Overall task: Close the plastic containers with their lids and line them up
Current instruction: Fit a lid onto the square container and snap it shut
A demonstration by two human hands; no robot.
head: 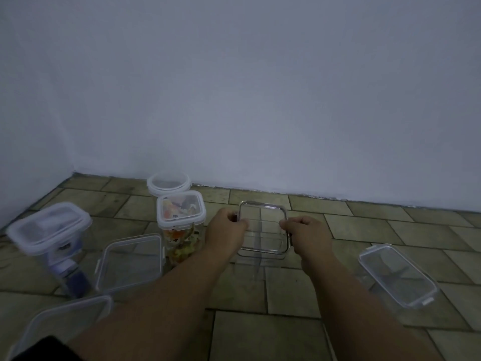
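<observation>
A clear square container (263, 230) with its lid on top stands on the tiled floor in the middle. My left hand (225, 230) grips its left edge and my right hand (307, 234) grips its right edge, fingers curled over the lid rim. To the left stands a tall closed container (181, 217) holding colourful pieces, with a round lidded tub (169, 182) behind it. Another tall closed container (50, 230) with dark contents stands at far left. An empty lidded box (131, 259) sits in front of these.
A clear rectangular container (397, 274) with a lid lies on the floor at right. Another clear container (65, 321) shows at the bottom left corner. A pale wall (260, 100) runs along the back, close behind the round tub. Bare tiles (260, 334) lie in front.
</observation>
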